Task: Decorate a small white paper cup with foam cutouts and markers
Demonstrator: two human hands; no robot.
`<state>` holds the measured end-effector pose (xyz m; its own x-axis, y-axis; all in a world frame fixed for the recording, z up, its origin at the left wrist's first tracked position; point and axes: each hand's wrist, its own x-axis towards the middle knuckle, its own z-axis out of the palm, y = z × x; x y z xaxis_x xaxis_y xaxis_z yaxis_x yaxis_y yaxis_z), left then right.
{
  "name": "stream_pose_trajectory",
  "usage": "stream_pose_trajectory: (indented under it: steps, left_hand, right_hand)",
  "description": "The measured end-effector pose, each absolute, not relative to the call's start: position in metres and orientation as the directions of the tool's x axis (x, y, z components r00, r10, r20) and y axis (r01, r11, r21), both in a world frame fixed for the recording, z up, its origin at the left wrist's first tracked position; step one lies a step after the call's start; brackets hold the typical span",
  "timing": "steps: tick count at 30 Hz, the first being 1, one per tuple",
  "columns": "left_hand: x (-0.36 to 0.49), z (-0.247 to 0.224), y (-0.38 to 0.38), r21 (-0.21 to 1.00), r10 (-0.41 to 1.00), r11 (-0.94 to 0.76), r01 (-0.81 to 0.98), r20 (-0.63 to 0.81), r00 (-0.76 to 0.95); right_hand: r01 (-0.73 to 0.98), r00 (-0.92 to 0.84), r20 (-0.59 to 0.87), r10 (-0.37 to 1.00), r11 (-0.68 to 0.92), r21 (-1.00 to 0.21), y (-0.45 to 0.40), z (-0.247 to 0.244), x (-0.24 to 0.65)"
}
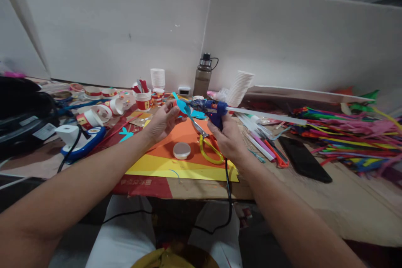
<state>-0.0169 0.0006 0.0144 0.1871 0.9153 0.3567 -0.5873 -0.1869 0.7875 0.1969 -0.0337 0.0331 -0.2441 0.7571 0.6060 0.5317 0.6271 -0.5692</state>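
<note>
My left hand (165, 121) pinches a light-blue paper cutout (181, 106), which has a small red part beside the fingertips. A blue hot glue gun (214, 110) is gripped in my right hand (228, 136), its nozzle pointing left at the cutout. Out of its back sticks a long whitish glue stick (266, 115). Whether the nozzle touches the paper I cannot tell. Under my hands lie orange paper (169, 140) and yellow paper (147, 169). Yellow-handled scissors (202, 145) and a round whitish lid (181, 150) rest on these sheets.
Paper cups (143, 100), a bottle (202, 76) and a leaning cup stack (240, 88) stand at the back. To the right are a black phone (304, 158), pens (262, 146) and colourful pipe cleaners (351, 134). A blue-white power strip (83, 144) sits left. The gun's black cord (229, 188) hangs over the front edge.
</note>
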Motion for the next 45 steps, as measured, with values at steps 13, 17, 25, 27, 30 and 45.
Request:
stream_pose_trajectory:
  steps: [13, 17, 25, 27, 30, 45]
  left_hand:
    - [-0.017, 0.012, 0.001, 0.812, 0.909, -0.195, -0.550, 0.360, 0.209]
    - [-0.017, 0.014, 0.002, 0.805, 0.909, -0.231, -0.546, 0.379, 0.174]
    - [-0.016, 0.015, 0.001, 0.793, 0.905, -0.289, -0.536, 0.409, 0.118]
    - [-0.016, 0.014, 0.003, 0.795, 0.904, -0.297, -0.528, 0.413, 0.114]
    - [-0.017, 0.013, 0.005, 0.797, 0.901, -0.323, -0.510, 0.424, 0.091]
    - [-0.019, 0.008, 0.012, 0.795, 0.846, -0.491, -0.356, 0.532, 0.021]
  right_hand:
    - [0.520, -0.251, 0.613, 0.750, 0.638, -0.568, -0.036, 0.033, 0.197]
    - [0.531, -0.254, 0.616, 0.746, 0.640, -0.556, -0.035, 0.032, 0.197]
    - [0.582, -0.247, 0.612, 0.751, 0.620, -0.526, -0.036, 0.034, 0.197]
    - [0.592, -0.252, 0.615, 0.747, 0.622, -0.512, -0.036, 0.034, 0.197]
    - [0.593, -0.259, 0.623, 0.738, 0.631, -0.500, -0.036, 0.033, 0.197]
    - [0.585, -0.281, 0.620, 0.732, 0.643, -0.494, -0.035, 0.032, 0.198]
